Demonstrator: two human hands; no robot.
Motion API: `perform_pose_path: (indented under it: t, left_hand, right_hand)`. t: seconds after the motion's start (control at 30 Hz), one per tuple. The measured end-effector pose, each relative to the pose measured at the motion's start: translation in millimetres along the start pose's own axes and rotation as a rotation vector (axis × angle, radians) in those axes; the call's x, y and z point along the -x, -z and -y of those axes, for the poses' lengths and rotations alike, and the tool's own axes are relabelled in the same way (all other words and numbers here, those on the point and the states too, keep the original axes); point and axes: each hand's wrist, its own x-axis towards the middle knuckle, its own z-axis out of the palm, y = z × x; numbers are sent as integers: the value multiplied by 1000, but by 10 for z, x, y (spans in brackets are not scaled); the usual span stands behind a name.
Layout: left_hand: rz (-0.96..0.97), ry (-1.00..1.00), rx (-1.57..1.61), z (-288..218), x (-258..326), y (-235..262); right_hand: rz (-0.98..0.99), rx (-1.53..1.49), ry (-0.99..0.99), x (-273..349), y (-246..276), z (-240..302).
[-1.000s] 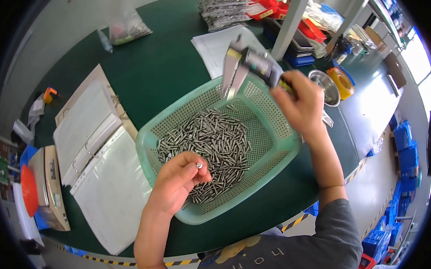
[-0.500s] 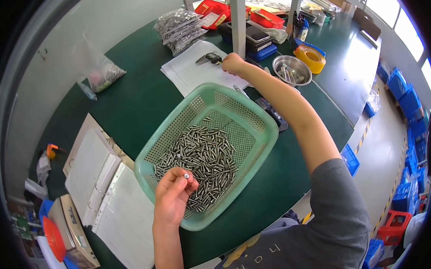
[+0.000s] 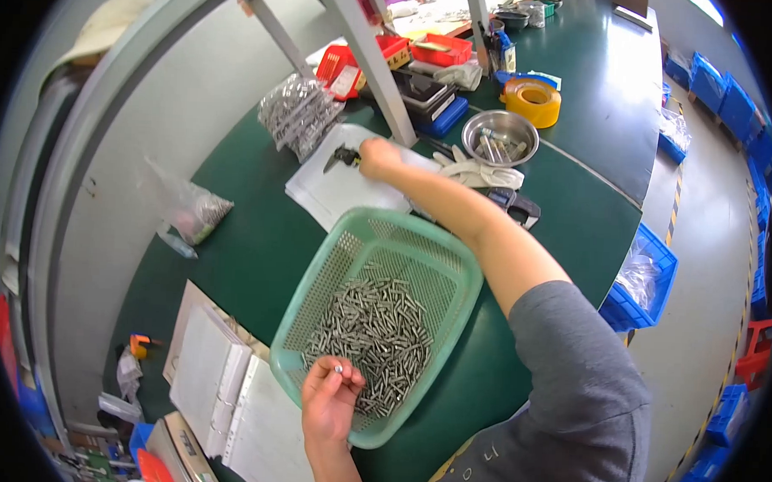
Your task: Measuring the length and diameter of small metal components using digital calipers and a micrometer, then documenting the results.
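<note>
My left hand (image 3: pixel 327 409) is closed in a pinch on a small metal pin (image 3: pixel 338 368), whose round end faces up between thumb and fingers. It hovers over the near left part of a green plastic basket (image 3: pixel 316 281). A heap of silvery metal pins (image 3: pixel 383 334) covers much of the basket's bottom. My right arm reaches beyond the basket. There my right hand (image 3: pixel 380 161) is closed around a dark hand tool (image 3: pixel 345 156) with a pointed metal end, above white paper sheets (image 3: pixel 315 192). My fingers hide the tool's other end, so its exact kind is unclear.
A steel bowl (image 3: pixel 530 144) with small parts, white gloves (image 3: pixel 473 172) and a black caliper-like instrument (image 3: pixel 519 207) lie right of the papers. Bagged parts (image 3: pixel 297 110) and a metal post (image 3: pixel 367 62) stand behind. An open ring binder (image 3: pixel 260 432) is at near left.
The view has shifted, so the basket and table sit lower in the picture. My right hand is now further over the papers with the dark tool. My left hand keeps its pinch on the pin.
</note>
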Motion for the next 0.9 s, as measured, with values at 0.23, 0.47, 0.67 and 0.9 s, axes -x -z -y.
perform_pose_path:
  t: [0.23, 0.47, 0.67, 0.9]
  left_hand:
    - [-31, 3, 15, 22, 47, -9]
    - [-30, -17, 47, 10, 77, -27]
    - [-23, -6, -6, 12, 29, -55]
    - [20, -41, -77, 30, -91, 88]
  right_hand:
    - [31, 327, 310, -33, -133, 51]
    - [78, 396, 361, 518, 1092, -74]
    - [357, 636, 201, 1331, 1831, -972]
    - [137, 373, 165, 1599, 1621, -1177]
